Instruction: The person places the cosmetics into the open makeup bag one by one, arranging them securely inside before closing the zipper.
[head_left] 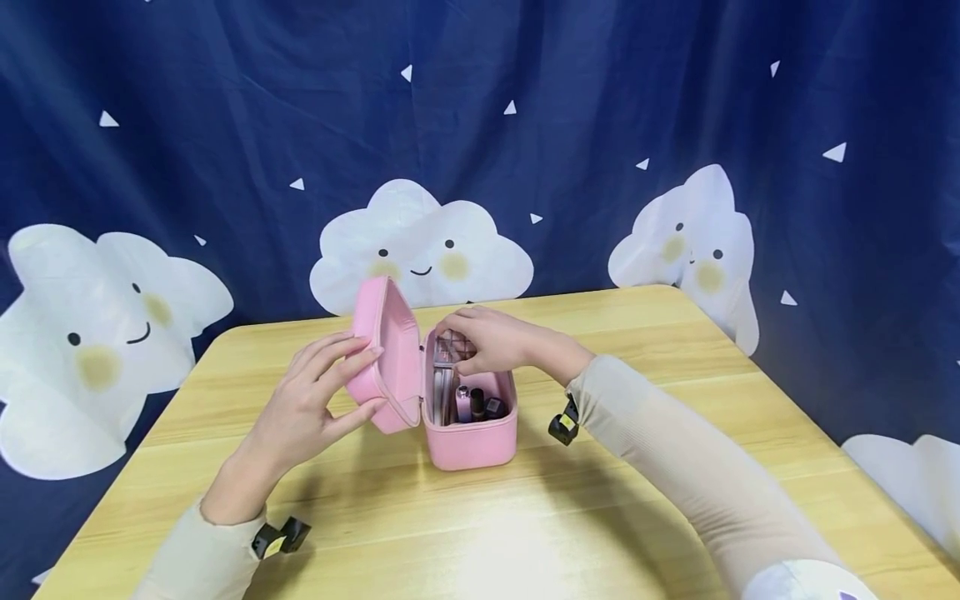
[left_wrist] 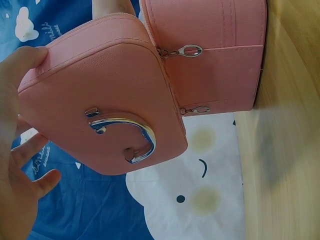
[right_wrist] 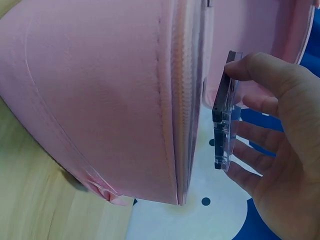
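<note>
A pink cosmetic case (head_left: 472, 450) stands on the table with its lid (head_left: 401, 350) swung up to the left. My left hand (head_left: 307, 400) holds the lid by its rim, fingers over the edge and thumb lower down. The lid's outer face shows a silver handle (left_wrist: 145, 132) in the left wrist view. Over the case's far end, my right hand (head_left: 498, 342) pinches a flat, clear-covered makeup palette (right_wrist: 227, 110) between thumb and fingers. Inside the case are a pink lipstick-like tube (head_left: 462, 404), a dark tube (head_left: 477, 404) and flat clear pieces (head_left: 441, 396).
A small black-capped item (head_left: 495, 408) lies in the case's near right corner. Two zipper pulls (left_wrist: 190, 50) hang on the case's side. The wooden table (head_left: 360, 525) reaches back to a blue curtain (head_left: 465, 125) with white clouds.
</note>
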